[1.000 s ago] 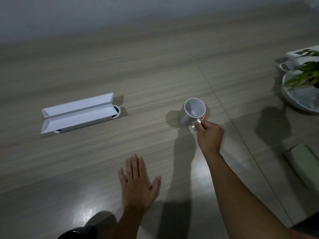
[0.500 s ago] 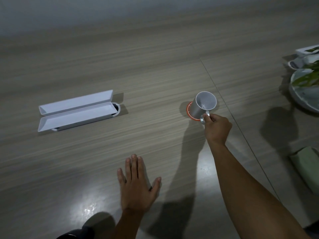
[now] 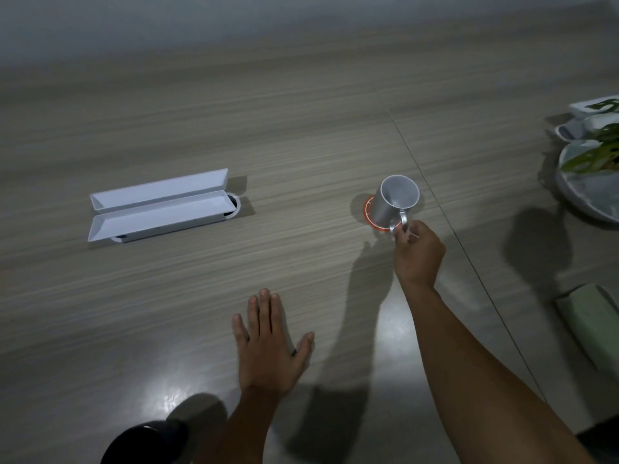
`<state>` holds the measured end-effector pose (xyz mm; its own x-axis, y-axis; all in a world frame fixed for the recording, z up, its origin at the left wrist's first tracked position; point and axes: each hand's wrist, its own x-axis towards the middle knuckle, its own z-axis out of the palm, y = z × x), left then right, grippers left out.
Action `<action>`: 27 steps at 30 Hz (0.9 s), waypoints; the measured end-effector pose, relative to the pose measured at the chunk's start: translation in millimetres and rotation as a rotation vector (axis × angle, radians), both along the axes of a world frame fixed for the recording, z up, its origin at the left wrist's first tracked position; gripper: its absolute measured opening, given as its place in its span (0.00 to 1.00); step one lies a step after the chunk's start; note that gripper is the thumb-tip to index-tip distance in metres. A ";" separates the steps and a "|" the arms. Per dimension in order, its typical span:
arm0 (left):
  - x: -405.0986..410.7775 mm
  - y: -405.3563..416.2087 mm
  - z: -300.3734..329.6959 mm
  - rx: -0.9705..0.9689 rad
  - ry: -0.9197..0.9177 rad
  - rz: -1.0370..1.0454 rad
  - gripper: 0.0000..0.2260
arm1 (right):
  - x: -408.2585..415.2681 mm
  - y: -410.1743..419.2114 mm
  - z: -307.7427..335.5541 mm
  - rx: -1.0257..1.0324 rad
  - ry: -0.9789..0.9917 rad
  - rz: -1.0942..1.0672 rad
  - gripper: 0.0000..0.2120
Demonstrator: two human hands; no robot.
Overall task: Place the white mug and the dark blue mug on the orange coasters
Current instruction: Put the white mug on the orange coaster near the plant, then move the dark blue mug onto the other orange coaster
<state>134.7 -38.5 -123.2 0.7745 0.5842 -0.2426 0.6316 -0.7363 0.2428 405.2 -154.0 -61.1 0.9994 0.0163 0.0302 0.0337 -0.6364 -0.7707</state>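
The white mug [image 3: 395, 204] stands upright on an orange coaster [image 3: 370, 209], right of the table's middle. Its handle points toward me, and my right hand [image 3: 418, 252] pinches that handle. My left hand [image 3: 269, 343] lies flat on the wooden table [image 3: 234, 112], palm down, fingers spread, holding nothing. A dark rounded object [image 3: 144, 443] shows at the bottom edge near my left forearm; I cannot tell whether it is the dark blue mug. Only one orange coaster is in view.
An open white box [image 3: 160, 205] with its lid folded back lies at the left. At the right edge stand a round plate with a green plant [image 3: 589, 182], white items [image 3: 589, 118] behind it, and a pale green pack [image 3: 593, 319]. A seam runs through the tabletop.
My right hand has carried the white mug to the right and set it upright on the orange coaster, which was mostly hidden before. The left hand has stayed flat.
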 end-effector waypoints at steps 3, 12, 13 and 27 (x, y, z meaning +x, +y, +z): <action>-1.2 1.1 2.8 -0.004 0.001 0.000 0.42 | -30.8 -5.8 5.4 0.022 -0.009 0.025 0.10; -45.2 -5.3 6.0 -0.045 -0.014 -0.032 0.39 | -139.1 -38.3 -4.5 -0.112 0.199 0.315 0.17; -53.2 -10.6 6.9 -0.050 -0.024 -0.023 0.38 | -151.0 -41.3 -5.7 -0.134 0.218 0.354 0.17; -177.3 -62.1 8.4 -0.122 -0.117 0.031 0.32 | -256.0 -46.4 -31.8 -0.343 0.162 0.856 0.22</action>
